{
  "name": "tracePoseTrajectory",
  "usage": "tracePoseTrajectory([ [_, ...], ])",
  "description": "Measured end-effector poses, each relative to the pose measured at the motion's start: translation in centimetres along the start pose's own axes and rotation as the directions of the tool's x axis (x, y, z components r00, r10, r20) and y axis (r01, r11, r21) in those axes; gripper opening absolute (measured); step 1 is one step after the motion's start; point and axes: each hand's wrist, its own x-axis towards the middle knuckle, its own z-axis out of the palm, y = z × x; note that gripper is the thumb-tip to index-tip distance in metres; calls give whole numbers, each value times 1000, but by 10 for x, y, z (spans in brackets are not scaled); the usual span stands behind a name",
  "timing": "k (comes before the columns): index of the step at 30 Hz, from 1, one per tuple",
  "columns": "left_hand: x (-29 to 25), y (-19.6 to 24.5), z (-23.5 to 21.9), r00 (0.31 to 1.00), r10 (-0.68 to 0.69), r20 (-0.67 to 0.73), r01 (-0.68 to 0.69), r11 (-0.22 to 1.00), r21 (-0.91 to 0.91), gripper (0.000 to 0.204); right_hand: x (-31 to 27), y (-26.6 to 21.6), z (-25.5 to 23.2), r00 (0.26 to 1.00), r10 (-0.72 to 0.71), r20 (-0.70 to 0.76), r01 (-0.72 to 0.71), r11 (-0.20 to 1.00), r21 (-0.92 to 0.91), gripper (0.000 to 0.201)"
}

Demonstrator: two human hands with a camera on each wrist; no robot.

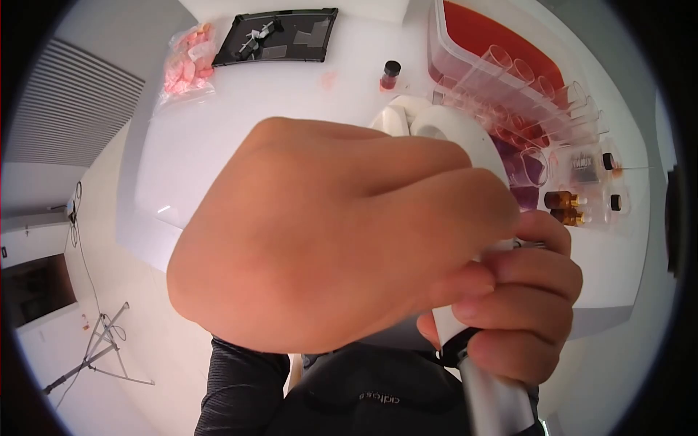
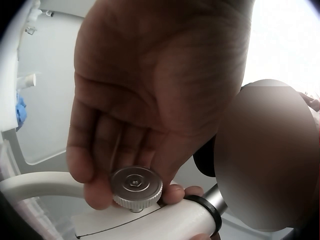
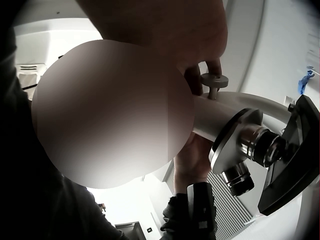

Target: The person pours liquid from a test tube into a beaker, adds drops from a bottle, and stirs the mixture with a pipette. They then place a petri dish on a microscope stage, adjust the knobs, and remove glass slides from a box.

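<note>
My left hand (image 1: 342,232) reaches across the head view, hiding much of a white microscope (image 1: 465,138). In the left wrist view its fingers (image 2: 97,192) curl about a knurled metal thumbscrew (image 2: 136,185) on the microscope's white head. The fingers of my right hand (image 1: 527,298) wrap round the white head where the silver eyepiece tube (image 1: 498,396) comes out. A black ring (image 2: 207,210) sits at that joint. In the right wrist view the objective lenses (image 3: 257,145) point toward the black stage (image 3: 295,160).
At the right stands a clear bin with a red inside (image 1: 502,33), beside clear cups (image 1: 523,70) and amber dropper bottles (image 1: 560,200). A small black-capped vial (image 1: 391,71), a black tray (image 1: 283,36) and a bag of pink pieces (image 1: 190,65) lie toward the back.
</note>
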Motion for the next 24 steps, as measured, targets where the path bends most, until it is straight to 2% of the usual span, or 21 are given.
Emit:
tracePoseTrajectory([
  [1,1,0,-2,1000,-2,17,2,1000,-7,33,-2,3,7,996,-28,-82,27,1000,-15,42],
  [2,2,0,-3,999,-4,34,4,1000,-14,34,-6,9,28,970,-72,-231,64,997,-41,42],
  [4,2,-1,-4,998,-1,58,3,1000,-24,34,-12,9,38,933,-77,-352,67,997,-39,41],
  [7,0,-4,-3,998,23,53,-22,999,-29,33,-13,3,30,954,-23,-299,35,999,32,39],
  [11,-1,-6,-1,998,62,25,-61,998,-18,32,-7,10,24,955,-111,-274,129,990,49,35],
  [14,0,-3,0,997,70,23,-71,997,41,32,-8,10,29,937,-129,-324,153,987,51,32],
  [16,-1,-3,-1,997,72,32,-74,996,54,32,-5,18,26,936,-234,-264,253,966,41,31],
  [17,-1,-3,0,997,71,36,-73,996,58,32,1,31,14,924,-341,-175,353,935,41,30],
  [19,-2,-2,0,997,71,41,-73,996,52,32,6,12,28,941,-132,-311,98,988,-123,29],
  [20,-2,-3,0,997,70,41,-72,996,51,32,9,-35,64,820,142,-555,-294,935,-196,29],
  [22,-3,-3,0,997,69,41,-71,996,50,31,7,-54,82,641,270,-718,-511,848,-138,28],
  [23,-3,-3,0,997,69,39,-71,996,49,31,3,-39,74,716,202,-668,-361,926,-108,28],
  [24,-3,-4,0,997,68,39,-70,996,50,31,-2,-18,62,798,69,-599,-170,979,-115,27],
])
